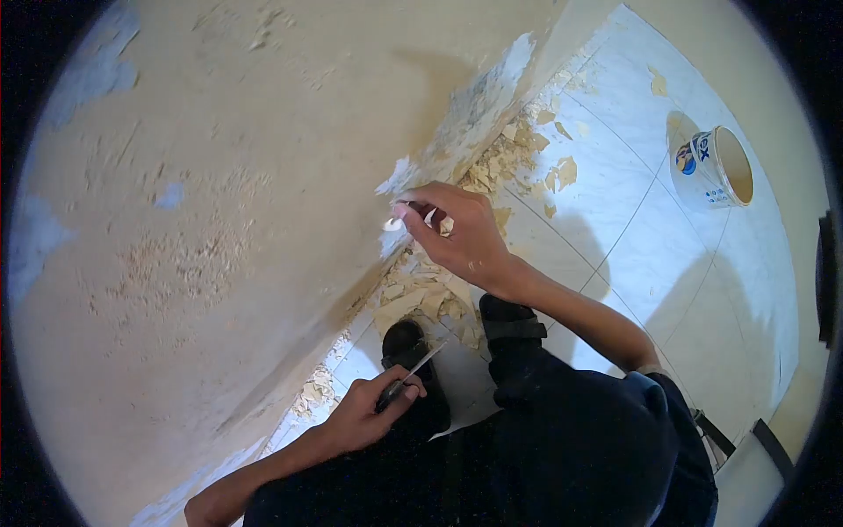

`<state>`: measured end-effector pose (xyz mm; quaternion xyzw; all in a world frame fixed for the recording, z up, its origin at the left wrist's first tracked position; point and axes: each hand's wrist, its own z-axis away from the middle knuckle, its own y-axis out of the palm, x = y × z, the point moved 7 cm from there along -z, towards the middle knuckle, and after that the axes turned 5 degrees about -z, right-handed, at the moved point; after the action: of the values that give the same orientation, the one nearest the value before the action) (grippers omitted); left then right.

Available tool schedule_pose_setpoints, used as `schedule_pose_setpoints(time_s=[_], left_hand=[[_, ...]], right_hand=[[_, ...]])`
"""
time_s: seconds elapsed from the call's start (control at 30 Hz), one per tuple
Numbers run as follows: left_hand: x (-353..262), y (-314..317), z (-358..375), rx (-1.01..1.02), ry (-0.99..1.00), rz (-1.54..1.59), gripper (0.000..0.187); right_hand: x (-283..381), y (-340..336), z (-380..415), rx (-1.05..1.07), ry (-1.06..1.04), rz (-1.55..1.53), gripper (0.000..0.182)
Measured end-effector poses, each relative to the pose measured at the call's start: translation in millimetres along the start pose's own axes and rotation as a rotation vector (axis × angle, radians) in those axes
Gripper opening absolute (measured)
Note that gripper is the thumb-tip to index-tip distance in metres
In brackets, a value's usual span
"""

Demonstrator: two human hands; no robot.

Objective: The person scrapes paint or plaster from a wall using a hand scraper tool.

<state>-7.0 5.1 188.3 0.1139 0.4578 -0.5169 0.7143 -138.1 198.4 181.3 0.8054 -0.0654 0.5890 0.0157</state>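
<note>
My left hand [373, 411] is closed around the dark handle of a thin-bladed metal tool [425, 358], its blade pointing up and to the right over the shoes. Up at the foot of the wall, my right hand [461, 230] has its fingers curled and pinched against the surface; something dark shows between them, and I cannot tell what it is. The wall [290, 114] is beige, with its paint peeled to a whitish layer around the right fingertips. Loose paint flakes [421, 294] lie on the floor below that hand.
A white plastic bucket [716, 167] lies on its side on the white tiled floor [615, 132] at the right. More flakes [518, 158] run along the wall base. Two dark shoes [406, 344] stand among the debris. Furniture with dark bars [773, 448] is at the lower right.
</note>
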Motion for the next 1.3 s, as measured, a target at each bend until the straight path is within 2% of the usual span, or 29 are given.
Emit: schedule_pose_setpoints(time_s=[0.03, 0.1, 0.13, 0.2, 0.3, 0.33, 0.4, 0.43, 0.47, 0.53, 0.57, 0.67, 0.73, 0.8, 0.83, 0.9, 0.93, 1.03, 1.17, 1.23, 1.3], left_hand=[[2, 0, -3, -0.014, -0.022, 0.002, 0.016], [2, 1, -3, -0.020, -0.050, -0.001, 0.015], [3, 2, -1, 0.008, -0.104, -0.012, 0.015], [7, 4, 4, 0.033, -0.160, -0.029, 0.015], [19, -1, 15, -0.172, -0.158, 0.032, 0.016], [22, 1, 19, -0.174, -0.165, 0.028, 0.016], [39, -1, 36, -0.255, -0.311, 0.051, 0.016], [39, -4, 40, -0.350, -0.215, 0.091, 0.017], [39, -5, 50, -0.349, -0.225, 0.084, 0.017], [50, -16, 69, -0.323, -0.589, 0.070, 0.018], [60, -15, 77, -0.318, -0.600, 0.074, 0.020], [72, -13, 91, -0.371, -0.608, 0.146, 0.021], [73, -10, 93, -0.431, -0.598, 0.179, 0.021], [60, -6, 87, -0.378, -0.413, 0.168, 0.021], [60, -8, 86, -0.377, -0.411, 0.176, 0.021], [72, -15, 78, -0.264, -0.540, 0.099, 0.021], [85, -15, 68, -0.356, -0.474, 0.193, 0.020], [89, -12, 50, -0.293, -0.471, 0.123, 0.020], [101, -3, 54, -0.227, -0.359, 0.165, 0.020], [117, 0, 62, -0.222, -0.330, 0.189, 0.020], [139, 3, 73, -0.256, -0.363, 0.347, 0.021]], right_hand=[[-5, -3, -2, -0.004, 0.006, -0.002, 0.015], [2, -15, -4, -0.142, -0.278, 0.191, 0.019], [-7, -18, -9, -0.151, -0.272, 0.188, 0.019], [-15, -18, -18, -0.167, -0.406, 0.222, 0.026], [-33, -20, -30, -0.109, -0.343, 0.186, 0.029], [-37, -23, -33, -0.110, -0.341, 0.178, 0.029], [-45, -25, -36, -0.076, -0.325, 0.069, 0.028], [-48, -26, -35, -0.083, -0.318, 0.056, 0.028], [-47, -29, -34, -0.092, -0.356, 0.084, 0.027], [-45, -29, -37, -0.108, -0.409, 0.114, 0.025], [-43, -29, -34, -0.166, -0.400, 0.097, 0.022], [-37, -25, -26, -0.222, -0.399, 0.055, 0.025], [-29, -22, -19, -0.294, -0.505, 0.160, 0.028], [-29, -19, -18, -0.288, -0.513, 0.196, 0.030], [-28, -18, -16, -0.294, -0.524, 0.230, 0.032], [-26, -15, -13, -0.297, -0.533, 0.255, 0.031], [-25, -15, -12, -0.305, -0.535, 0.286, 0.030], [-22, -11, -6, -0.275, -0.566, 0.394, 0.028], [-11, -6, -6, -0.294, -0.559, 0.451, 0.027], [-15, -5, -9, -0.298, -0.423, 0.347, 0.026], [-14, -5, -12, -0.302, -0.408, 0.339, 0.026]])
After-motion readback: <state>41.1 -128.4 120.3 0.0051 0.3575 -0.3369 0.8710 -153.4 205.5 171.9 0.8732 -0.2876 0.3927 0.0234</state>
